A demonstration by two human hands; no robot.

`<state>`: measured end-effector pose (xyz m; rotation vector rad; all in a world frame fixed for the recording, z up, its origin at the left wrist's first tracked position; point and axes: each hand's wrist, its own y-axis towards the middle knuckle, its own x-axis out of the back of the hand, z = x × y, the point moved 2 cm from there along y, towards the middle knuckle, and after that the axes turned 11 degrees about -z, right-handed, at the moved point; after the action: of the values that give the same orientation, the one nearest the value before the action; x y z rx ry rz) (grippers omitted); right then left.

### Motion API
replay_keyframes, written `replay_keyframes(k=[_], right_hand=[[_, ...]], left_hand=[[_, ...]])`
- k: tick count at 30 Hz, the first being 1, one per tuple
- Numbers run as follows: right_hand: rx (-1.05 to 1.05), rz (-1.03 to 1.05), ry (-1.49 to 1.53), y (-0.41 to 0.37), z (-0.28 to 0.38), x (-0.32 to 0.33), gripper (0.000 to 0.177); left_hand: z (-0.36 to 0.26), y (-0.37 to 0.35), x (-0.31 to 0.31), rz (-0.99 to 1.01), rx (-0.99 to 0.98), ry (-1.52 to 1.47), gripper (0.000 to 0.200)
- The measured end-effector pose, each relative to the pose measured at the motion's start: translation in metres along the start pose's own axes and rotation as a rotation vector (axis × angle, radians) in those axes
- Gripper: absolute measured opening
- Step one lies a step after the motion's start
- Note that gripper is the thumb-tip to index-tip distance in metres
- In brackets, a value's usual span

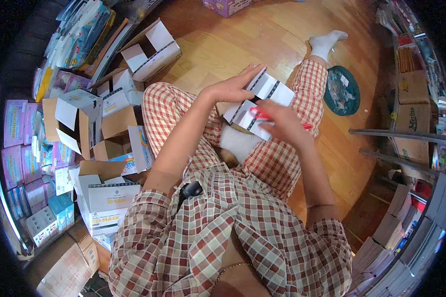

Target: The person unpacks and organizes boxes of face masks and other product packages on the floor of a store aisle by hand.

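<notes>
A white cardboard box (275, 91) with dark printed bands sits over my lap, tilted, its flaps and a dark gap facing up. My left hand (233, 86) holds its left edge, with the fingers stretched along the outside and the thumb over the top. Above the box's near right side is my right hand (285, 123), blurred by motion and closed around a red-handled tool (261, 114). The tool's exact kind is too smeared to make out, and part of it shows beyond the hand.
On my left lie several opened white boxes (153, 52), and a box marked 3D MASK (111, 203). Packed shelves (22, 143) stand behind them. A green round tray (349, 101) rests on the wooden floor (223, 42) at right, near shelving with Merino cartons (412, 121).
</notes>
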<state>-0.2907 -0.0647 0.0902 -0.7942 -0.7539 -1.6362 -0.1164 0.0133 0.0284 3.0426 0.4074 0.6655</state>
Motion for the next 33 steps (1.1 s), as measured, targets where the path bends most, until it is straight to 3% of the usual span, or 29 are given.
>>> replay_keyframes(k=[2, 5, 6, 9, 11, 15, 17, 21, 22, 27, 29, 31, 33], right_hand=[[0.161, 0.044, -0.147, -0.008, -0.004, -0.028, 0.042], [0.077, 0.224, -0.341, -0.010, 0.001, -0.050, 0.035], [0.172, 0.134, -0.366, -0.010, 0.002, -0.053, 0.029], [0.225, 0.136, -0.348, -0.005, 0.005, -0.052, 0.025], [0.228, 0.127, -0.387, -0.005, 0.005, -0.059, 0.020], [0.220, 0.099, -0.395, -0.005, -0.001, -0.061, 0.007], [0.203, 0.092, -0.351, -0.009, -0.003, -0.060, 0.006], [0.204, 0.035, -0.212, -0.019, 0.003, -0.020, 0.014], [0.107, 0.010, -0.188, -0.025, -0.006, -0.013, 0.021], [-0.072, 0.016, -0.098, -0.057, -0.026, 0.004, 0.025], [-0.123, -0.071, -0.042, -0.066, -0.028, 0.005, 0.026], [-0.172, -0.067, -0.037, -0.070, -0.034, 0.004, 0.026], [-0.225, -0.060, -0.024, -0.075, -0.038, -0.002, 0.026]], left_hand=[[0.002, 0.001, 0.001, 0.001, -0.026, 0.016, 0.086], [0.001, -0.002, 0.002, 0.001, 0.030, -0.026, 0.086], [0.000, -0.003, 0.003, -0.008, 0.035, -0.026, 0.086], [-0.006, 0.000, 0.002, -0.026, -0.020, -0.088, 0.086], [-0.006, 0.003, -0.003, -0.033, 0.105, 0.033, 0.087], [-0.001, 0.008, -0.004, -0.051, 0.166, 0.053, 0.086], [0.007, 0.012, 0.000, -0.092, 0.090, 0.030, 0.085], [0.009, 0.005, -0.002, -0.064, 0.163, 0.120, 0.084], [0.005, 0.007, -0.001, -0.032, 0.152, 0.101, 0.083], [0.028, 0.013, 0.001, -0.064, 0.002, -0.039, 0.084], [0.037, 0.002, 0.015, -0.247, 0.336, -0.397, 0.070], [0.057, -0.011, 0.029, -0.376, 0.470, -0.546, 0.049], [0.071, -0.029, 0.032, -0.430, 0.531, -0.500, 0.039]])
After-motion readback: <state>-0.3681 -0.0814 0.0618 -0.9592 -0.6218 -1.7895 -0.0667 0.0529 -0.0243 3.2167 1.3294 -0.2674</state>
